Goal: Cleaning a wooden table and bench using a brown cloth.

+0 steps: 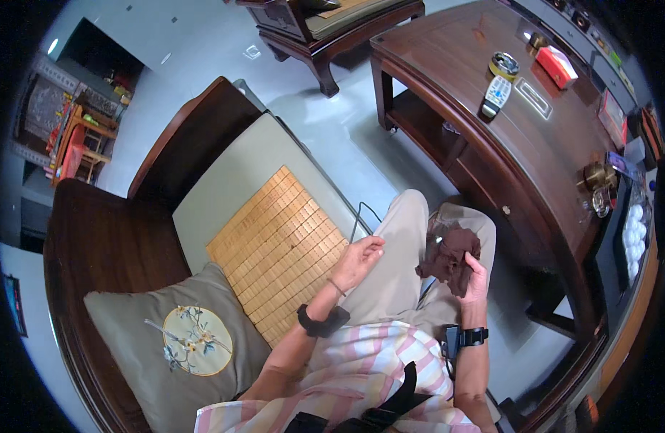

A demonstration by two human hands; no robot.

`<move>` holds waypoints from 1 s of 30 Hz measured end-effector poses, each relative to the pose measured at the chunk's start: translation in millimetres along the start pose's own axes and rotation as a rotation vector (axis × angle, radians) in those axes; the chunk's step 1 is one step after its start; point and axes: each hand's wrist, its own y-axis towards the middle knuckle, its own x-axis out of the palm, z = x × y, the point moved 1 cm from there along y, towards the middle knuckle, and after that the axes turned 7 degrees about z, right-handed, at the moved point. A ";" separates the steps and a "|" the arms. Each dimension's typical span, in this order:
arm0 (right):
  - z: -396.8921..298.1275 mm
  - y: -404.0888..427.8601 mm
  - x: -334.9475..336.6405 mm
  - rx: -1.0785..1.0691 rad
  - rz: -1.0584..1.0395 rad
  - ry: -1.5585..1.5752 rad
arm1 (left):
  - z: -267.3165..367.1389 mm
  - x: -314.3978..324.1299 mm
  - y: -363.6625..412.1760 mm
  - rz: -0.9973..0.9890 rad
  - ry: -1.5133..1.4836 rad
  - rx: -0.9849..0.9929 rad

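Observation:
A crumpled dark brown cloth (452,254) hangs from my right hand (476,279), pinched under the thumb above my right knee. Something clear and shiny, perhaps thin plastic, shows at its upper left edge; I cannot tell what it is. My left hand (360,262) lies by my left thigh with its fingers loosely bent and holds nothing. Beside it, on the bench cushion (224,184), is a bamboo mat (281,246). A thin dark cable (358,216) loops up just beyond the left hand.
A grey pillow (132,330) with an embroidered round patch leans in the wooden bench's corner. Right of my knees stands a dark wooden table (446,46) bearing a remote control (496,94), a glass ashtray (504,65) and a red tissue pack (556,66). Another wooden seat (321,46) stands ahead.

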 end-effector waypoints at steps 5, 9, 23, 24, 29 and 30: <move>-19.6 -4.4 -5.4 0.082 -0.015 0.047 | -6.2 -17.1 11.8 0.064 -0.012 -0.031; -38.3 -1.1 -2.4 0.020 -0.046 0.091 | -9.8 -49.6 20.0 0.147 0.065 -0.031; -34.1 59.3 12.0 0.199 -0.120 0.018 | 95.1 -179.9 -13.1 0.298 0.282 -0.451; -34.4 63.2 8.2 0.190 -0.101 -0.005 | 106.7 -191.7 -17.1 0.322 0.260 -0.450; -35.1 70.0 2.5 0.160 -0.083 0.019 | 193.5 -258.4 -63.2 0.380 0.167 -0.404; -36.4 70.0 2.4 0.151 -0.078 0.009 | 214.8 -274.7 -78.3 0.446 0.173 -0.384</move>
